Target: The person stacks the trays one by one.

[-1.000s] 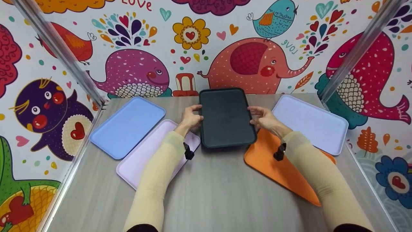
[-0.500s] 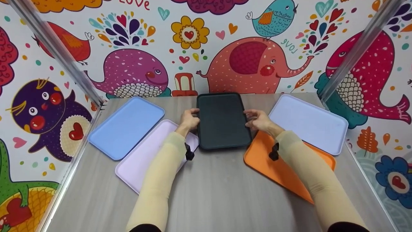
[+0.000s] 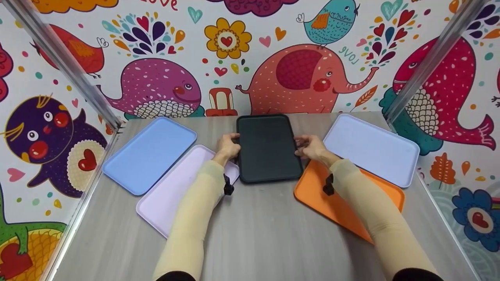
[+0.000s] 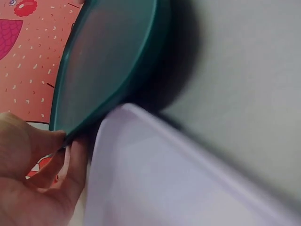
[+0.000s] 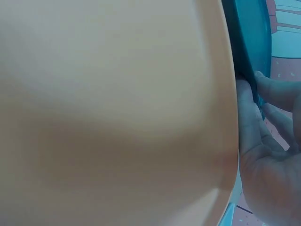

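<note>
A dark green-black rectangular tray is at the back middle of the table, its long side pointing away from me. My left hand pinches its left edge; in the left wrist view the thumb is at the rim with fingers below. On the opposite edge my right hand pinches the rim, and the right wrist view has its fingers between this tray and the orange tray. A lilac tray lies beside the left hand, partly hidden by the forearm.
A blue tray lies at the far left, and a pale periwinkle tray at the back right. Patterned walls enclose the grey table at the back and sides, with metal posts at the corners.
Both hands have brought the dark tray down toward the table and slightly left. Its far edge sits lower in the head view. The other trays lie as before.
</note>
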A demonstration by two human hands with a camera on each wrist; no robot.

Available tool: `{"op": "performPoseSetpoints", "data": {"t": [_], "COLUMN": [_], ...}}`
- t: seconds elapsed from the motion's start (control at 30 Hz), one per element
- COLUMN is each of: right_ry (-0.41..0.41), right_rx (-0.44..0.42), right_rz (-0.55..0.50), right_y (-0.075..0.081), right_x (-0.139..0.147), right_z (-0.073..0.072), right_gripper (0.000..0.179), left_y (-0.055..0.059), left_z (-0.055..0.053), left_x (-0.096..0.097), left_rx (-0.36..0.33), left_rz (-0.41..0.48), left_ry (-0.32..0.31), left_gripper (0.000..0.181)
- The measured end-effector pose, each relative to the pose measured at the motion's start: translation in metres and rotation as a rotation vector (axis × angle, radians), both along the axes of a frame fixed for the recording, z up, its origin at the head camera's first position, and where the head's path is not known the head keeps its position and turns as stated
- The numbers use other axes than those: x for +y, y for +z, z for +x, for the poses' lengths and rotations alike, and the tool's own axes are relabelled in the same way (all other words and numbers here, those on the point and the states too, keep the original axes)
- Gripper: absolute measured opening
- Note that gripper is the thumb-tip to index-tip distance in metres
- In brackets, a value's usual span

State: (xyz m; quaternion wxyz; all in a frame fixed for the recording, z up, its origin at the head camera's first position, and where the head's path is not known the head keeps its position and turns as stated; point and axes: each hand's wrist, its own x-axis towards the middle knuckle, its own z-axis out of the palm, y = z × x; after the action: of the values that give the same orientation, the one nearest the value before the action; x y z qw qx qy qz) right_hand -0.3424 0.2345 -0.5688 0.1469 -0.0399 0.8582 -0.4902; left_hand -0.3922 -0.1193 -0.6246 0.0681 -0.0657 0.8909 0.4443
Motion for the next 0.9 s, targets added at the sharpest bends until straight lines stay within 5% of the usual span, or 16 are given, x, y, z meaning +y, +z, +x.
{"op": "performPoseSetpoints", "data": {"t": [0.2, 0.37, 0.67, 0.9], "right_ry": [-0.018, -0.027, -0.043, -0.072], "right_rx": [-0.015, -0.022, 0.012, 0.113], "right_rz": [0.03, 0.049, 0.087, 0.182], "right_y": [-0.001, 0.001, 0.007, 0.022], "right_x": [-0.002, -0.006, -0.011, -0.022], "right_z": [0.0, 0.0, 0.004, 0.012], "right_gripper": [0.06, 0.06, 0.052, 0.042], "left_y": [0.016, 0.026, 0.016, -0.003], "left_z": [0.015, 0.024, 0.017, 0.0], "left_x": [0.008, 0.011, 0.004, -0.023], "left_rx": [0.004, 0.009, 0.054, 0.036], "left_rz": [-0.093, -0.061, -0.037, -0.031], "left_ry": [-0.005, 0.017, 0.009, -0.019], "left_gripper": [0.061, 0.06, 0.05, 0.04]}}
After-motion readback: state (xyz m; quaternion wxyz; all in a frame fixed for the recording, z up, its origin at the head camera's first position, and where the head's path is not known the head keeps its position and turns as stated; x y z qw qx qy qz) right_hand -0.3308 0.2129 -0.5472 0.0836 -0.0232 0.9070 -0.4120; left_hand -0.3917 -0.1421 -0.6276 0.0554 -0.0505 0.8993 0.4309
